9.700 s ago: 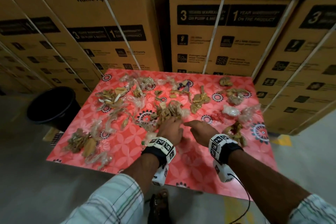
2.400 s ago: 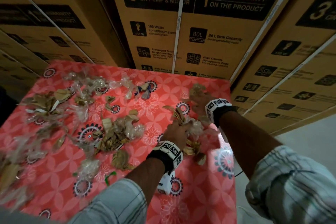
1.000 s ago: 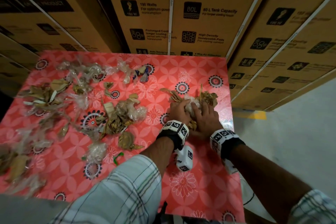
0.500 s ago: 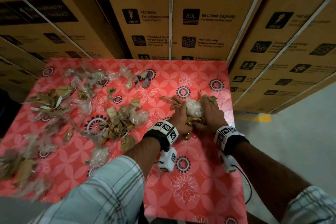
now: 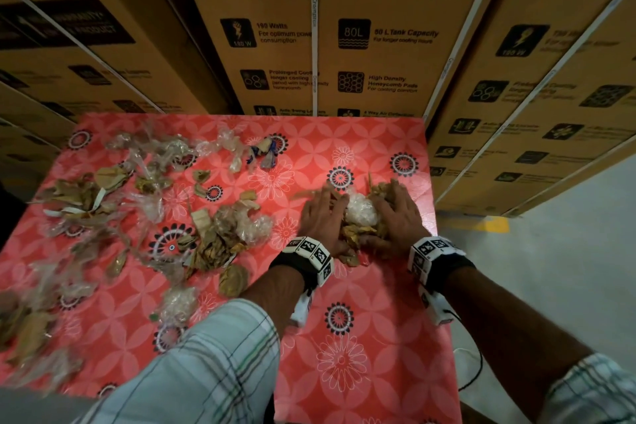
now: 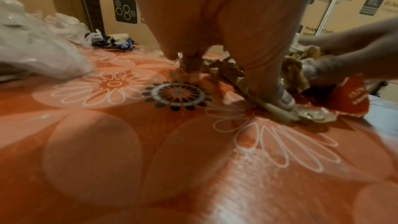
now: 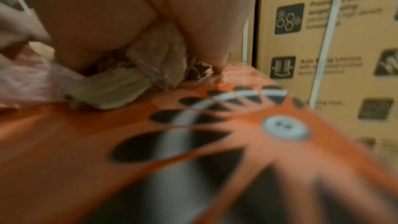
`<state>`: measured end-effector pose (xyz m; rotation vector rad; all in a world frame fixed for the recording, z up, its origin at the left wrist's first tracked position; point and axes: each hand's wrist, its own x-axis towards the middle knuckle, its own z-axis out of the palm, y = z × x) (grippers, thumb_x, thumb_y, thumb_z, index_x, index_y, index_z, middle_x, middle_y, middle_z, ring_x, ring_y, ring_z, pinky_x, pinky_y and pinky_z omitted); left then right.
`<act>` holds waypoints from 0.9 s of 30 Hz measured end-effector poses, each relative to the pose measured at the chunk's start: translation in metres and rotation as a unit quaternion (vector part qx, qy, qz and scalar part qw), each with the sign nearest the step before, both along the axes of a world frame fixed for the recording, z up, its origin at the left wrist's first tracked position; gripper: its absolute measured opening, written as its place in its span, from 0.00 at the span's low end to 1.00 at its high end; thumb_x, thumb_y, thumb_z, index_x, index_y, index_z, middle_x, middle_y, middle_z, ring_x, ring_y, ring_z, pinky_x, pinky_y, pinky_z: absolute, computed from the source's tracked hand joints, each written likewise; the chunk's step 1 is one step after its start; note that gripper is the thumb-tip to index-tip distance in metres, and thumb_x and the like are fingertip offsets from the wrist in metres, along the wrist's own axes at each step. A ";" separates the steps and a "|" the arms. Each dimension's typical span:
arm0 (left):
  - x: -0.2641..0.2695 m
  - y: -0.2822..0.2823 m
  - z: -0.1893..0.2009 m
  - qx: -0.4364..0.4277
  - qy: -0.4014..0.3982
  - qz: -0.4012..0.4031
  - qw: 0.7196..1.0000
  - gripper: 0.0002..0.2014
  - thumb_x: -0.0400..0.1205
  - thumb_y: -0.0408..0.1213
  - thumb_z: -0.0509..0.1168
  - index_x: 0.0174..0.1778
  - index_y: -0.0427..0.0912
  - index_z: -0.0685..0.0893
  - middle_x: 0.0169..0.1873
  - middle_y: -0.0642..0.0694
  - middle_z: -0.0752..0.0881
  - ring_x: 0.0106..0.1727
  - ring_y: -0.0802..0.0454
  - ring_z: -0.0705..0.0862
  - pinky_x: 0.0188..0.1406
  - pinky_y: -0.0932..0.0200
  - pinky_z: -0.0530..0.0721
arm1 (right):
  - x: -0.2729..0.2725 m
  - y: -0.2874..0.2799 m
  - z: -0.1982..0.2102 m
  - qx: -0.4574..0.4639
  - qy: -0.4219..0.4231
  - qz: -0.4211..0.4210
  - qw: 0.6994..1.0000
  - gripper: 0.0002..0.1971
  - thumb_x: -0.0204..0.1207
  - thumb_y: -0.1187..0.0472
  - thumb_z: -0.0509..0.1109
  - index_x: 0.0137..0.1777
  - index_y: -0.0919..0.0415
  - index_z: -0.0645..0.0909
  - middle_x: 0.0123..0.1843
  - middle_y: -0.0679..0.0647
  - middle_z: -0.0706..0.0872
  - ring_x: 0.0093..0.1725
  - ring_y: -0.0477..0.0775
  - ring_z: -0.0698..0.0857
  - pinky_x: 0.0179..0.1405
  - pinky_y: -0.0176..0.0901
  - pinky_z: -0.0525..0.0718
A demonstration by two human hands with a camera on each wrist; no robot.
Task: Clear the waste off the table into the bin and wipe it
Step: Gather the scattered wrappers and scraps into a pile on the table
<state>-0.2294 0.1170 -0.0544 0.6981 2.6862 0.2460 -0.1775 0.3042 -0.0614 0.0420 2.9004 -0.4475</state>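
Observation:
On the red flowered table [image 5: 344, 337], near its right edge, lies a pile of dry leaves and crumpled clear plastic [image 5: 358, 213]. My left hand [image 5: 323, 213] lies against the pile's left side and my right hand [image 5: 399, 217] against its right side, both with fingers stretched over the scraps. In the left wrist view my left hand [image 6: 226, 23] reaches down onto the leaf scraps [image 6: 295, 71], its thumb pressing them to the table [image 6: 107, 142]. The blurred right wrist view has plastic and paper waste [image 7: 137, 74] tucked under my right palm.
More leaves and plastic [image 5: 220, 234] lie scattered over the table's middle and left [image 5: 79, 196], with a blue wrapper [image 5: 265, 151] at the back. Stacked cardboard boxes [image 5: 309, 45] wall in the back and right [image 5: 533, 96]. Grey floor [image 5: 550, 268] lies to the right.
My right hand came back from the far right corner and both hands drew the scraps into one tight pile. Over the last half second they have stayed pressed on it.

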 end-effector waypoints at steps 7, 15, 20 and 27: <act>0.003 0.001 0.004 0.118 -0.041 0.019 0.992 0.45 0.72 0.28 0.75 0.83 0.41 0.58 0.80 0.38 0.65 0.81 0.40 0.61 0.81 0.46 0.62 | 0.000 -0.008 -0.002 0.002 -0.005 0.055 0.998 0.60 0.56 0.29 0.73 0.81 0.68 0.57 0.78 0.71 0.61 0.77 0.77 0.57 0.77 0.71 0.59; 0.024 0.011 0.010 0.193 -0.065 0.124 0.971 0.26 0.75 0.27 0.65 0.67 0.52 0.72 0.58 0.43 0.84 0.58 0.41 0.83 0.55 0.44 0.85 | 0.015 -0.012 0.000 -0.162 0.066 0.032 0.984 0.38 0.66 0.40 0.68 0.73 0.59 0.68 0.69 0.73 0.73 0.67 0.74 0.73 0.65 0.65 0.77; 0.037 0.013 0.014 0.255 -0.094 0.171 0.947 0.24 0.73 0.21 0.63 0.61 0.48 0.77 0.53 0.45 0.87 0.54 0.43 0.86 0.52 0.47 0.86 | 0.031 -0.022 0.003 -0.193 0.072 -0.037 0.978 0.37 0.61 0.70 0.70 0.75 0.61 0.71 0.73 0.70 0.70 0.72 0.71 0.71 0.70 0.59 0.75; 0.044 0.004 0.034 0.314 -0.100 0.182 0.926 0.22 0.73 0.20 0.64 0.60 0.44 0.80 0.52 0.44 0.88 0.52 0.49 0.85 0.45 0.62 0.80 | 0.045 -0.039 0.015 -0.241 0.076 -0.088 0.964 0.35 0.66 0.59 0.71 0.76 0.60 0.70 0.69 0.67 0.75 0.65 0.68 0.78 0.62 0.54 0.78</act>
